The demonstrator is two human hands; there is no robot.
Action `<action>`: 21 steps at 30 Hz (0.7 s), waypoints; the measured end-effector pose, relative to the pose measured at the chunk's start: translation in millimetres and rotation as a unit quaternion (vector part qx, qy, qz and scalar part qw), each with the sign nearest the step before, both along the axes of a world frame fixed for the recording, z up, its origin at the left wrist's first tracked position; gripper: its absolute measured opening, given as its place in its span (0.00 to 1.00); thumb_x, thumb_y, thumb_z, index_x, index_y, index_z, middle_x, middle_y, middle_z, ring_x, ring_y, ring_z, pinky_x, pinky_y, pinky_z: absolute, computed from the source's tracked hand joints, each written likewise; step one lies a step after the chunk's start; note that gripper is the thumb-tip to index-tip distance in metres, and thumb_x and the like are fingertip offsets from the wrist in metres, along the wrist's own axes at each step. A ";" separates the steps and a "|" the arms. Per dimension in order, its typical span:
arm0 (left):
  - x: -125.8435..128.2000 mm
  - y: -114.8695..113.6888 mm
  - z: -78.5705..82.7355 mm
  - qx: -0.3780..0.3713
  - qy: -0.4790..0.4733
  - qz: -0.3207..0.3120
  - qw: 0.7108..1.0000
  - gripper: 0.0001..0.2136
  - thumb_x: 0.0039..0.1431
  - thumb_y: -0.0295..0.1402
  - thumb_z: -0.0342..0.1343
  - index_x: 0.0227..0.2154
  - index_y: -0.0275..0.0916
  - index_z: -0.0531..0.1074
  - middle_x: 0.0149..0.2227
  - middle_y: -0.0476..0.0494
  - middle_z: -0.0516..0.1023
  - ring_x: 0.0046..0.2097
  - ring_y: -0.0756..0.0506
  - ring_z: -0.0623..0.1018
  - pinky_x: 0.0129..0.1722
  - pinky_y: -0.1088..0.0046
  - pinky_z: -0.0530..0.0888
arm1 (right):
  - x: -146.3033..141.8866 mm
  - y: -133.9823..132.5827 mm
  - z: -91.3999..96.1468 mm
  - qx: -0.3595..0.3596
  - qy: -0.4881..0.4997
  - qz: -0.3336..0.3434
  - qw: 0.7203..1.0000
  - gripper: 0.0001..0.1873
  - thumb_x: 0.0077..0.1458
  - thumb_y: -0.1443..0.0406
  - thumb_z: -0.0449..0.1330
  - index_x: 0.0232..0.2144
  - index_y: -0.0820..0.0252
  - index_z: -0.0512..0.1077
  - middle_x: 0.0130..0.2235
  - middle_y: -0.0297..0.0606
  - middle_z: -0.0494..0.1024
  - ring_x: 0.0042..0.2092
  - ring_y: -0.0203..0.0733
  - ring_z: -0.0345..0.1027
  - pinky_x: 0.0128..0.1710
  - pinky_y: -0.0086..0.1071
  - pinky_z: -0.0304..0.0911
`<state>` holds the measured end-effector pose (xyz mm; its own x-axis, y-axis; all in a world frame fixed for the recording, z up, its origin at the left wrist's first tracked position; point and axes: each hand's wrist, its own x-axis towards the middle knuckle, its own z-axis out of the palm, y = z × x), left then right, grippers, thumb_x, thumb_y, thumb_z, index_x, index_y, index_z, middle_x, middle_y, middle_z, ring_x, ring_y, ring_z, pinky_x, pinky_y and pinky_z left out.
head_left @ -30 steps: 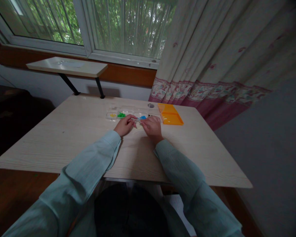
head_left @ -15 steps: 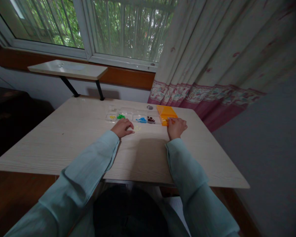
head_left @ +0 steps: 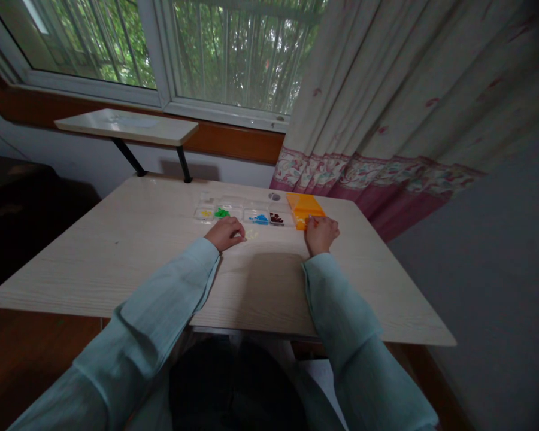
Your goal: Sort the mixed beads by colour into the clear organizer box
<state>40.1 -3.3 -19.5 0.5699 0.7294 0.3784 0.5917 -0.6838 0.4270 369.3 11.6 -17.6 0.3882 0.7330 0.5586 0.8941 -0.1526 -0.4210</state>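
My left hand [head_left: 226,233] rests on the table with thumb and fingertips pinched together, beside a small scatter of pale yellow pieces [head_left: 251,234]. Whatever is in that pinch is too small to make out. At the front of an open orange plastic box [head_left: 302,203], my right hand [head_left: 322,233] has its fingers curled closed. Its fingertips are at the box's front part, and what they hold is hidden. Clear plastic boxes stand in a row behind my left hand, with yellow pieces [head_left: 206,213], green pieces [head_left: 221,212], blue pieces [head_left: 259,219] and dark brown pieces [head_left: 276,218].
The pale wooden table [head_left: 161,239] carries a raised shelf [head_left: 130,127] on black legs at its back left. A round grommet [head_left: 273,196] lies behind the boxes. Beyond are a window and a patterned curtain [head_left: 354,120].
My left thumb and fingers have closed from a gap into a pinch beside the pale yellow pieces. My right hand stays at the orange box, nearly unmoved.
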 end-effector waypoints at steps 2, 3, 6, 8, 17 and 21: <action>0.7 -0.2 0.6 -0.002 -0.013 0.002 1.000 0.07 0.54 0.37 0.59 0.30 0.38 0.76 0.34 0.42 0.74 0.40 0.43 0.71 0.45 0.66 0.64 | -2.5 -0.6 1.2 0.007 -0.001 0.005 1.000 0.22 0.60 0.58 0.49 0.40 0.63 0.78 0.44 0.52 0.76 0.49 0.54 0.58 0.47 0.47 0.50; 1.0 -0.3 1.1 -0.002 -0.016 0.004 1.000 0.07 0.54 0.37 0.59 0.29 0.38 0.76 0.33 0.42 0.74 0.39 0.44 0.71 0.44 0.66 0.64 | -4.1 -1.0 2.0 0.012 -0.001 0.011 1.000 0.21 0.60 0.57 0.49 0.40 0.62 0.78 0.44 0.51 0.76 0.49 0.54 0.58 0.47 0.47 0.50; 2.2 -1.3 3.0 0.005 -0.009 0.006 1.000 0.08 0.56 0.37 0.57 0.27 0.37 0.75 0.31 0.42 0.74 0.38 0.44 0.71 0.43 0.66 0.65 | -10.7 -3.5 6.1 0.025 -0.012 0.036 0.999 0.21 0.61 0.57 0.48 0.39 0.62 0.78 0.43 0.49 0.76 0.48 0.52 0.58 0.48 0.46 0.50; 3.4 -2.6 4.1 0.011 -0.003 0.015 1.000 0.10 0.57 0.37 0.56 0.27 0.37 0.75 0.31 0.41 0.74 0.37 0.44 0.71 0.42 0.66 0.65 | -18.3 -6.8 10.5 0.032 -0.037 0.065 0.997 0.21 0.61 0.57 0.48 0.39 0.62 0.78 0.42 0.48 0.77 0.48 0.51 0.59 0.48 0.45 0.50; 17.0 -1.9 5.2 -0.081 -0.216 0.124 0.965 0.14 0.58 0.42 0.53 0.27 0.36 0.72 0.28 0.46 0.71 0.33 0.48 0.69 0.36 0.71 0.66 | -94.5 -30.0 19.5 0.063 -0.160 0.357 0.918 0.13 0.60 0.58 0.55 0.43 0.50 0.77 0.40 0.38 0.78 0.48 0.46 0.61 0.54 0.43 0.48; 23.6 -3.9 6.2 -0.164 -0.298 0.112 0.934 0.15 0.57 0.44 0.53 0.27 0.36 0.71 0.28 0.47 0.72 0.33 0.49 0.70 0.38 0.72 0.68 | -116.3 -37.5 16.1 0.061 -0.161 0.388 0.906 0.15 0.61 0.58 0.55 0.47 0.50 0.75 0.41 0.38 0.78 0.48 0.45 0.62 0.55 0.42 0.48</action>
<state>63.7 -7.2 -13.4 0.1489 0.9370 0.3160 0.2947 -0.3471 0.8904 253.0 -25.9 -1.5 -0.4142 0.6406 0.6466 0.7917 0.6040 -0.0913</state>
